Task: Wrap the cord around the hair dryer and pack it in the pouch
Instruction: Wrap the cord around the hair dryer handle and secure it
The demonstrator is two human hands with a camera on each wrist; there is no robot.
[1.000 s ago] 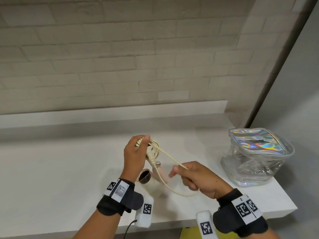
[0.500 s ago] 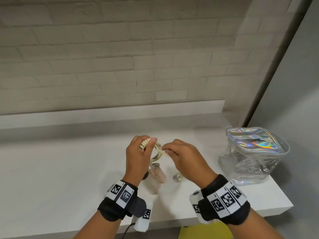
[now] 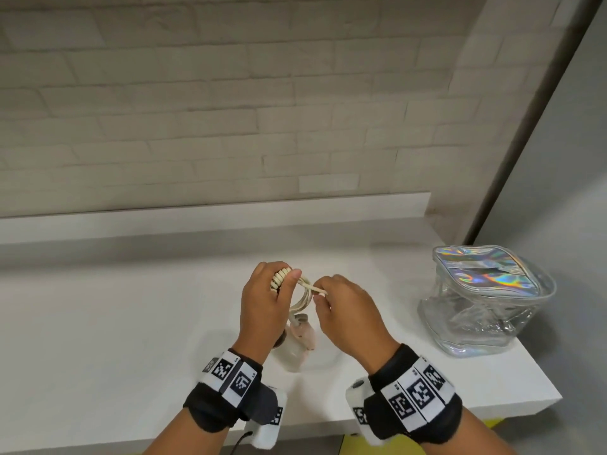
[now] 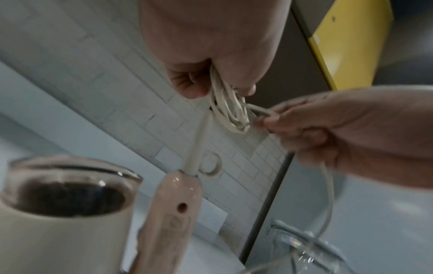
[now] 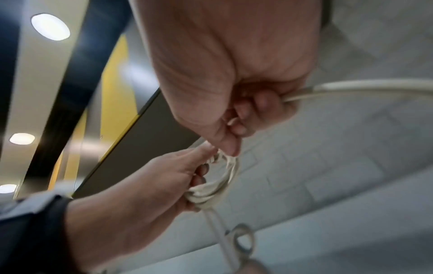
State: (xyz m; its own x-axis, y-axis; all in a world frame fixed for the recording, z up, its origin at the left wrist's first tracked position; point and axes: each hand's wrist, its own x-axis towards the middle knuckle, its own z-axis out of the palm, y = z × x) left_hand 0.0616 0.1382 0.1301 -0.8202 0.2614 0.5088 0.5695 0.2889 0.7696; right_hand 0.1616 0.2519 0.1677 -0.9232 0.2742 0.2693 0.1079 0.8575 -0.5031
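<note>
My left hand [image 3: 262,310] grips a bundle of cream cord loops [image 3: 303,295] above the white counter [image 3: 98,339]. The coil [image 4: 230,113] hangs from its fingers. My right hand [image 3: 348,310] pinches a strand of the same cord [image 5: 351,87] right beside the coil. Below the hands stands the pink and white hair dryer [image 3: 300,339], its handle [image 4: 173,213] up and its dark barrel mouth [image 4: 68,196] showing in the left wrist view. The clear pouch [image 3: 483,300] with an iridescent top sits at the right, apart from both hands.
A brick wall with a low white ledge [image 3: 213,218] backs the counter. The counter's front edge and right end lie close to the pouch. A hanging ring [image 5: 243,239] sits at the base of the dryer cord.
My right hand has come up from low right to the coil, bringing the cord strand with it. The left hand has kept its hold on the loops.
</note>
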